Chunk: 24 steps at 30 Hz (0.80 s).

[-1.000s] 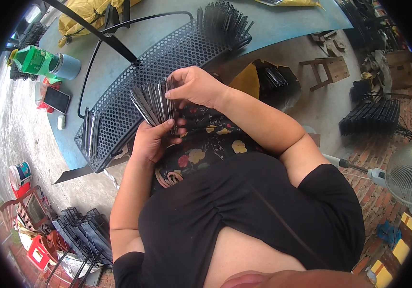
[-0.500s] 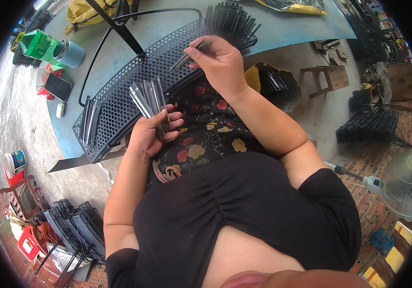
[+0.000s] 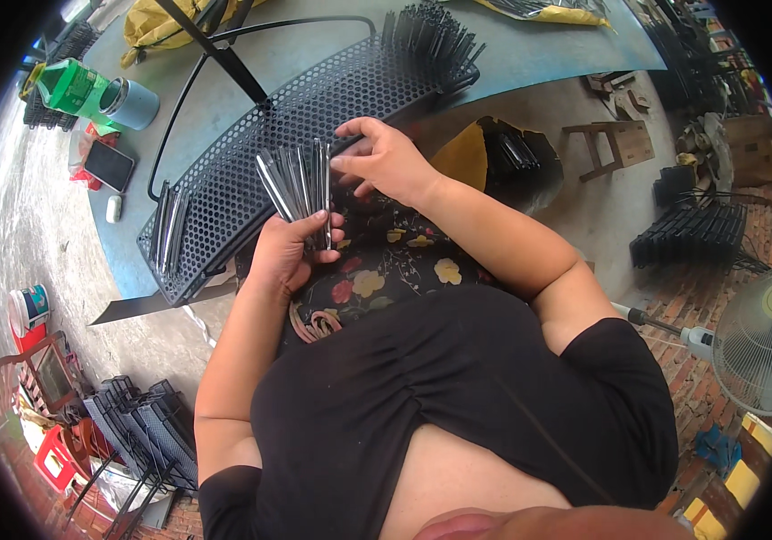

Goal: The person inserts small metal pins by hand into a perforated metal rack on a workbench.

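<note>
My left hand (image 3: 291,252) grips a fanned bundle of slim, shiny dark-and-clear strips (image 3: 289,184), held upright above my lap; their exact kind is unclear. Beside the bundle's right edge is my right hand (image 3: 381,162), its thumb and fingers apart, the thumb tip at or very near the outermost strip. No strip shows between its fingers. Behind both hands lies a black perforated mesh rack (image 3: 300,112), on the table's near edge. More slim strips (image 3: 168,227) rest at its left end, and a dense pile of thin black sticks (image 3: 431,40) fills its right end.
On the blue-grey table (image 3: 512,45) are a phone (image 3: 109,164), a small white case (image 3: 113,208), a light-blue cup (image 3: 130,102) and a green bottle (image 3: 71,83). A yellow-and-black bag (image 3: 462,157) holds more strips. A stool (image 3: 611,148) and a fan (image 3: 755,342) stand right.
My right hand has come down and left from above the rack to the bundle. The thin dark pieces it pinched are no longer in it. The left hand's bundle has shifted slightly right.
</note>
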Available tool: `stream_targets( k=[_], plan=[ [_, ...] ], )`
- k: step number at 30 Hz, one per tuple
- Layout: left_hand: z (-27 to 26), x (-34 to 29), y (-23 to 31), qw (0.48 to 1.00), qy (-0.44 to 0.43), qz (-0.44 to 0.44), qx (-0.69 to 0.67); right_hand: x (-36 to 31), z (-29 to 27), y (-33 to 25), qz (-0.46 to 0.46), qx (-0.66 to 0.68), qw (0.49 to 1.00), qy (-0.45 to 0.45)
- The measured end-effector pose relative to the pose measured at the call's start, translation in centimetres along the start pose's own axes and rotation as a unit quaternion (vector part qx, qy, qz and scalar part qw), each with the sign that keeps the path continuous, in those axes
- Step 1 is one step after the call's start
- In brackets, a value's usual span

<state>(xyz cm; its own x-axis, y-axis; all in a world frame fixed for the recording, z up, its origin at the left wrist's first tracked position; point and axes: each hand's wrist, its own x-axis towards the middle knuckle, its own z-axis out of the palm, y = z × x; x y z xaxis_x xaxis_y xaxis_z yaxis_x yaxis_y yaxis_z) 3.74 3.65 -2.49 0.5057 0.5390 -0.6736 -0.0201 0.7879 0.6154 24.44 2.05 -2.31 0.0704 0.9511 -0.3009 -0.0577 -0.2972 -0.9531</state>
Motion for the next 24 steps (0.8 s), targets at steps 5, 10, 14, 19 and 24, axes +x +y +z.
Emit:
stream_targets(
  k=[5, 10, 14, 19, 24],
  plan=[
    [0.6, -0.4, 0.0, 1.0, -0.03, 0.002, 0.002, -0.3, 0.1, -1.1, -0.004, 0.074, 0.995, -0.07],
    [1.1, -0.4, 0.2, 1.0, -0.018, -0.008, 0.004, 0.0, -0.4, -0.2, 0.006, 0.175, 0.982, -0.07],
    [1.1, -0.4, 0.1, 1.0, -0.021, -0.005, 0.02, -0.7, -0.3, -0.8, 0.037, 0.163, 0.985, -0.05],
    [1.3, -0.7, 0.0, 0.999, -0.002, 0.016, 0.04, -0.7, -0.1, -0.3, -0.015, 0.134, 0.989, -0.066],
    [1.4, -0.6, -0.1, 0.998, 0.017, 0.022, 0.058, 0.0, -0.3, 1.0, -0.018, 0.144, 0.987, -0.063]
  ],
)
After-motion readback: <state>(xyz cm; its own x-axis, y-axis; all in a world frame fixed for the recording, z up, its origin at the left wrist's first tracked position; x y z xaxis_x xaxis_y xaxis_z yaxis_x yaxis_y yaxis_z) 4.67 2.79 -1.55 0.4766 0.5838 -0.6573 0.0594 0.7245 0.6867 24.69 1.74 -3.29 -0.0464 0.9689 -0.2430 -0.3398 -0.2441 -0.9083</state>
